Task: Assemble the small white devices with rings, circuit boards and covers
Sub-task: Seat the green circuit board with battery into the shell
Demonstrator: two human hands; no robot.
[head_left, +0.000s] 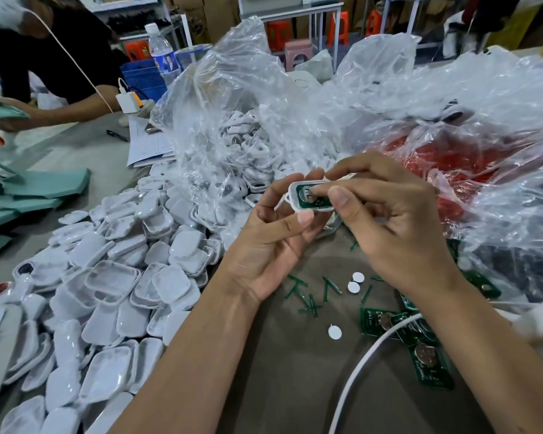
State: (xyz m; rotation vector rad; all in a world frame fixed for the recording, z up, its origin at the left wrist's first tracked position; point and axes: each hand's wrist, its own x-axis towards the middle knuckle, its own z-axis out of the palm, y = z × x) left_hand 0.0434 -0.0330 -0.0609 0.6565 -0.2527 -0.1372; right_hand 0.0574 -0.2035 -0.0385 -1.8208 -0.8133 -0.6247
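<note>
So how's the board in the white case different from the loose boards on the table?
The held board sits inside a white case, gripped by the left hand and touched by the right hand; the loose boards lie bare and overlapping on the table. Fingers partly hide the held board; the loose ones show more fully. Both are green with a round silver part.

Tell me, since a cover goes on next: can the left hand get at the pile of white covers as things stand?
Probably not at once: the left hand grips the white device that the right hand presses. The cover pile lies bare beside its forearm, nothing between.
</note>
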